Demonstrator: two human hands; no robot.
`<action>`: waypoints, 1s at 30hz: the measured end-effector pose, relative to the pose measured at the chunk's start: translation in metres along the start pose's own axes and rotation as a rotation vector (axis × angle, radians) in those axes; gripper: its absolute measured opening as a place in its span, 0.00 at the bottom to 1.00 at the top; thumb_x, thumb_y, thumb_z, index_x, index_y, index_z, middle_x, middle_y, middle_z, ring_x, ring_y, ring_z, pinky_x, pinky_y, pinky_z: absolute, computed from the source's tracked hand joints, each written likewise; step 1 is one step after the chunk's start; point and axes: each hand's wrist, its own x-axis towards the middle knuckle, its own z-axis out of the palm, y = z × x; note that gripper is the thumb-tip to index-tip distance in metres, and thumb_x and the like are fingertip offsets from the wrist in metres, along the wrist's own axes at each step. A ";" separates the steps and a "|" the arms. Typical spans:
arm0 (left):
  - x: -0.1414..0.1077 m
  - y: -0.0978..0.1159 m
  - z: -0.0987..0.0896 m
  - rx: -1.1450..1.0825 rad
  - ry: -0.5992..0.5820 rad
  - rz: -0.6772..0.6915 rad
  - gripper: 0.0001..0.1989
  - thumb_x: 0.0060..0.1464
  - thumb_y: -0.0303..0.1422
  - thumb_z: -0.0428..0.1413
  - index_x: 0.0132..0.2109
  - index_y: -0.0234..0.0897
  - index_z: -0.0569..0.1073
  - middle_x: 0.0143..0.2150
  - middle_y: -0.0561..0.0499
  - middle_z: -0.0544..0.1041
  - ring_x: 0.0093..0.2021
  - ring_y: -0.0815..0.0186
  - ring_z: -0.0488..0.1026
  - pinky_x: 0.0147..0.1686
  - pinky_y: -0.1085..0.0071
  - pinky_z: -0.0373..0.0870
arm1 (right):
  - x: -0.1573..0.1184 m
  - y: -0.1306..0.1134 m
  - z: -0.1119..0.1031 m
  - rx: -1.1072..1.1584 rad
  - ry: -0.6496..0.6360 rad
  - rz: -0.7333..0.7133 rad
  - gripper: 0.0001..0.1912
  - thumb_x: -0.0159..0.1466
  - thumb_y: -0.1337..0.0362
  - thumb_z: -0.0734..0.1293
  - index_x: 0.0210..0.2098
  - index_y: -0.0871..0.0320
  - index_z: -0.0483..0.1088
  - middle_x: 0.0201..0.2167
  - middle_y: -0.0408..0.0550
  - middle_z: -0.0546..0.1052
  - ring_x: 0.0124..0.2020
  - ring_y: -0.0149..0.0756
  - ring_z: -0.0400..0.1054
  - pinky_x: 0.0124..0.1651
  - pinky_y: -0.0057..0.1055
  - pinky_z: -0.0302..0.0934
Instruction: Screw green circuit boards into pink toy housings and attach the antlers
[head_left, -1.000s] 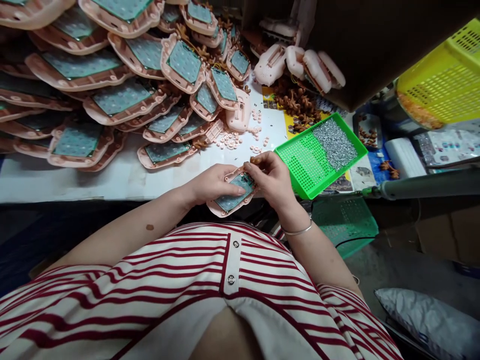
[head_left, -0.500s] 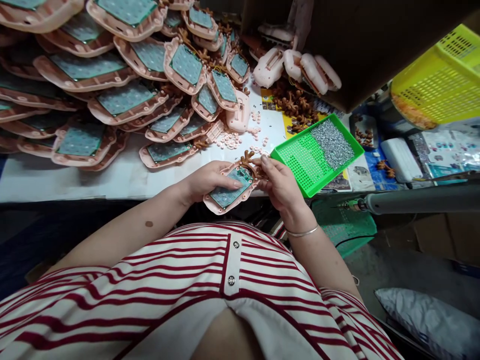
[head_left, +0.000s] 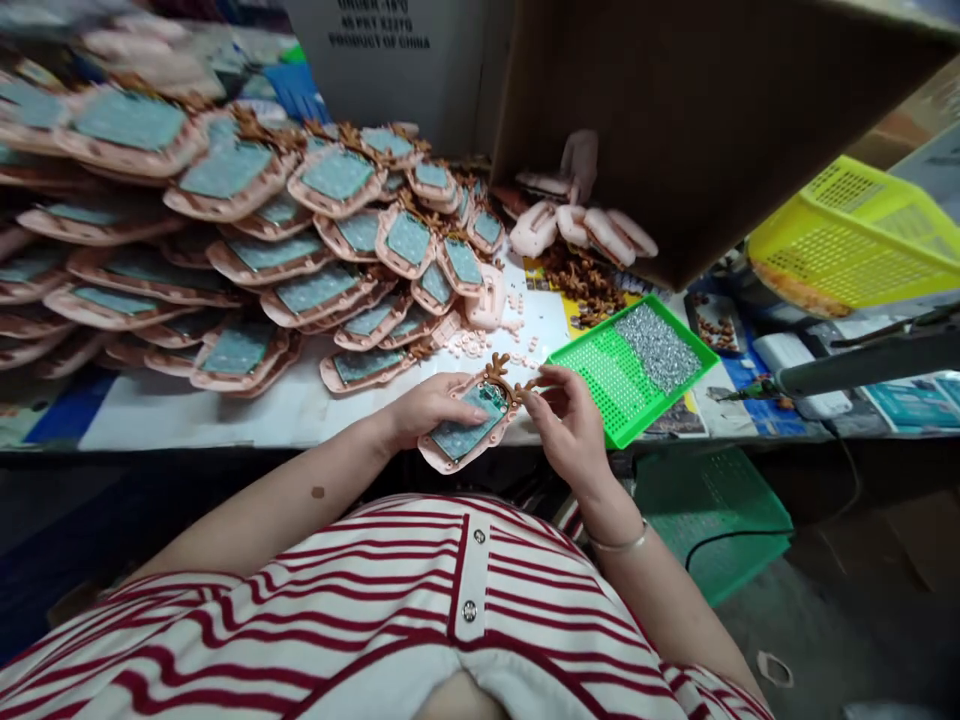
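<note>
My left hand (head_left: 431, 407) is closed around a pink plastic toy shell (head_left: 448, 464), its thumb lying across the grey-green circuit board (head_left: 471, 425) inside. A brown antler-shaped piece (head_left: 496, 367) sticks up from the far end of this shell. At the shell's right side, my right hand (head_left: 571, 425) pinches the other brown antler tip between thumb and forefinger; the fingertips partly hide it. Both hands are just over the table's front edge. Small pink plastic parts (head_left: 471, 341) lie scattered beyond the shell.
Pink shells with boards (head_left: 232, 355) are piled high on the left. A green tray of screws (head_left: 622, 435) stands right of my hands. Behind are brown antler pieces (head_left: 577, 285) and a large cardboard box (head_left: 600, 90). A powered screwdriver (head_left: 862, 355) hangs at right.
The camera view has tilted up, so everything sits lower in the picture. My right fingers have shifted to the antler's outer tip, and the hand looks more spread. The left hand keeps its hold.
</note>
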 end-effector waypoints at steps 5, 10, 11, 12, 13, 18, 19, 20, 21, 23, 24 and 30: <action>0.015 0.060 -0.014 0.607 0.462 0.415 0.40 0.40 0.41 0.67 0.60 0.32 0.69 0.61 0.38 0.73 0.60 0.50 0.70 0.59 0.60 0.64 | -0.004 -0.010 -0.031 -0.143 0.076 -0.170 0.11 0.65 0.56 0.68 0.43 0.54 0.72 0.39 0.48 0.74 0.35 0.34 0.70 0.39 0.35 0.67; 0.056 0.137 -0.037 1.262 0.810 0.404 0.27 0.45 0.37 0.62 0.54 0.33 0.74 0.48 0.41 0.79 0.56 0.44 0.71 0.55 0.55 0.64 | -0.006 -0.005 -0.042 -0.193 0.018 -0.258 0.04 0.66 0.60 0.67 0.37 0.53 0.73 0.33 0.47 0.76 0.32 0.35 0.70 0.34 0.35 0.66; 0.067 0.146 -0.043 1.332 0.849 0.353 0.23 0.44 0.36 0.62 0.49 0.33 0.76 0.43 0.41 0.79 0.55 0.45 0.71 0.53 0.55 0.64 | -0.007 -0.003 -0.042 -0.188 0.011 -0.271 0.04 0.66 0.61 0.67 0.36 0.53 0.73 0.31 0.47 0.76 0.31 0.35 0.70 0.34 0.34 0.66; 0.077 0.154 -0.050 1.388 0.851 0.296 0.19 0.43 0.35 0.62 0.44 0.32 0.77 0.39 0.42 0.79 0.54 0.45 0.72 0.51 0.55 0.64 | -0.007 -0.001 -0.043 -0.182 0.006 -0.280 0.04 0.66 0.62 0.67 0.36 0.53 0.73 0.31 0.46 0.76 0.31 0.36 0.70 0.33 0.34 0.66; 0.087 0.158 -0.057 1.420 0.899 0.250 0.16 0.41 0.35 0.62 0.39 0.32 0.76 0.36 0.42 0.78 0.53 0.46 0.72 0.51 0.55 0.63 | -0.008 0.001 -0.044 -0.178 0.003 -0.286 0.04 0.66 0.62 0.66 0.35 0.53 0.73 0.30 0.46 0.75 0.31 0.35 0.70 0.33 0.34 0.65; 0.112 0.166 -0.089 1.493 0.943 0.285 0.14 0.30 0.37 0.66 0.22 0.38 0.68 0.35 0.39 0.78 0.59 0.36 0.65 0.58 0.47 0.54 | -0.010 0.004 -0.053 -0.191 -0.006 -0.289 0.04 0.67 0.64 0.66 0.35 0.53 0.72 0.29 0.45 0.76 0.31 0.34 0.70 0.33 0.32 0.64; 0.112 0.166 -0.091 1.478 0.946 0.328 0.15 0.27 0.36 0.67 0.21 0.39 0.68 0.36 0.37 0.78 0.60 0.33 0.63 0.59 0.44 0.52 | -0.010 0.004 -0.055 -0.199 -0.011 -0.295 0.04 0.67 0.65 0.66 0.35 0.53 0.72 0.29 0.44 0.76 0.31 0.34 0.71 0.33 0.32 0.64; 0.110 0.167 -0.090 1.453 0.935 0.386 0.15 0.26 0.36 0.68 0.21 0.41 0.69 0.37 0.35 0.78 0.62 0.31 0.61 0.59 0.43 0.50 | -0.009 0.002 -0.057 -0.207 -0.019 -0.304 0.04 0.67 0.65 0.66 0.35 0.53 0.72 0.29 0.44 0.76 0.31 0.34 0.71 0.33 0.32 0.65; 0.106 0.167 -0.086 1.423 0.913 0.456 0.14 0.26 0.37 0.68 0.23 0.41 0.72 0.39 0.35 0.79 0.64 0.31 0.59 0.60 0.43 0.48 | -0.008 0.000 -0.060 -0.217 -0.030 -0.316 0.04 0.67 0.65 0.66 0.35 0.53 0.72 0.28 0.44 0.76 0.31 0.33 0.71 0.33 0.32 0.64; 0.094 0.165 -0.069 1.390 0.850 0.603 0.15 0.33 0.41 0.67 0.32 0.42 0.78 0.42 0.36 0.79 0.65 0.35 0.57 0.63 0.44 0.46 | -0.005 -0.009 -0.064 -0.242 -0.060 -0.352 0.04 0.67 0.65 0.65 0.35 0.53 0.72 0.28 0.44 0.75 0.30 0.33 0.70 0.33 0.32 0.64; 0.086 0.161 -0.057 1.406 0.836 0.643 0.18 0.38 0.43 0.66 0.37 0.41 0.80 0.43 0.38 0.79 0.64 0.37 0.59 0.64 0.46 0.45 | -0.002 -0.016 -0.064 -0.255 -0.073 -0.376 0.04 0.67 0.66 0.65 0.35 0.53 0.72 0.28 0.44 0.75 0.30 0.32 0.70 0.33 0.31 0.64; 0.052 0.085 0.018 1.431 0.590 0.720 0.21 0.61 0.42 0.53 0.53 0.32 0.77 0.50 0.39 0.80 0.51 0.51 0.73 0.56 0.54 0.61 | 0.063 -0.067 -0.032 -0.254 -0.030 -0.466 0.07 0.67 0.61 0.65 0.34 0.54 0.71 0.29 0.44 0.76 0.31 0.31 0.68 0.37 0.31 0.63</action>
